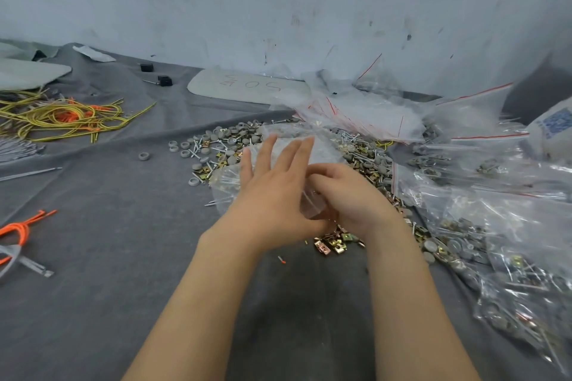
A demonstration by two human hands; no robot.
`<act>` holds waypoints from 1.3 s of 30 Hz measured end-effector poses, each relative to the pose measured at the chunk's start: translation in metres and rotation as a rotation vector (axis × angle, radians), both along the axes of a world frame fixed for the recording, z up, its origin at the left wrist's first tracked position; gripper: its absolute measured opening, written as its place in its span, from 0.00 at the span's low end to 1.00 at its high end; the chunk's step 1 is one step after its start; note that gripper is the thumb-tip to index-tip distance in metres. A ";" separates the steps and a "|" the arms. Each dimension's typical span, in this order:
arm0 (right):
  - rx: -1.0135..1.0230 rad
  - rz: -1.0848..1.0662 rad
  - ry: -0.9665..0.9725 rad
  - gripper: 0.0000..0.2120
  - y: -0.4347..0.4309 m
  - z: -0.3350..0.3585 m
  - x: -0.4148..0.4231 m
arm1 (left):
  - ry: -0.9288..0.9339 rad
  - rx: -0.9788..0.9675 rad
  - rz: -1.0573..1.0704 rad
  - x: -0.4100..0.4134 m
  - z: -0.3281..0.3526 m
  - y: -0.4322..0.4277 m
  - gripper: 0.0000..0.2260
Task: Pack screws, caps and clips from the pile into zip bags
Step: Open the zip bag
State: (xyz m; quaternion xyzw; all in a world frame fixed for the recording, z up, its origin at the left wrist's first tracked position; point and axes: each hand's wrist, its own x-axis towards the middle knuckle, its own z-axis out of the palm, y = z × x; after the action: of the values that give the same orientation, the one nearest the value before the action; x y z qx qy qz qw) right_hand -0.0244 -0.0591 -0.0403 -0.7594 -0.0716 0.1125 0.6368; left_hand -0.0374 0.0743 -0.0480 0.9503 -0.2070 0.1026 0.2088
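clear zip bag held above pile on counter | left hand spread open against it | right hand curled at mouth, grip unclear | risk: parts spilled if mouth sags

Person shows as two arms only. Left hand bare; fingers long, slim, faint creases at knuckles. Right hand bare, knuckle ridges rounded. Left forearm and right forearm uncovered from wrist to lower frame edge, surface smooth, wrist bones slightly raised. Fingertips soft with blur; nail detail cannot be made out.
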 end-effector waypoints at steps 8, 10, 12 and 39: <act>-0.408 0.041 -0.028 0.15 0.020 -0.008 0.006 | 0.162 0.000 0.024 0.012 -0.007 0.010 0.51; -0.489 -0.002 -0.086 0.11 0.023 -0.007 0.007 | 0.153 0.021 0.007 0.012 -0.011 0.007 0.52; -0.516 -0.085 -0.129 0.07 0.023 -0.007 0.008 | 0.143 0.038 0.013 0.010 -0.014 0.004 0.53; -1.152 -0.427 -0.186 0.22 0.045 -0.029 0.116 | 0.294 -0.114 0.366 0.028 -0.022 0.042 0.48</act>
State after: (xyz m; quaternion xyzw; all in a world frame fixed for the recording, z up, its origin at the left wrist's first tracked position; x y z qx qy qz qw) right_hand 0.0921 -0.0138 -0.0695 -0.9852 0.0991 -0.0635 0.1243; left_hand -0.0099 0.1166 -0.0700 0.9634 0.0076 0.0109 0.2678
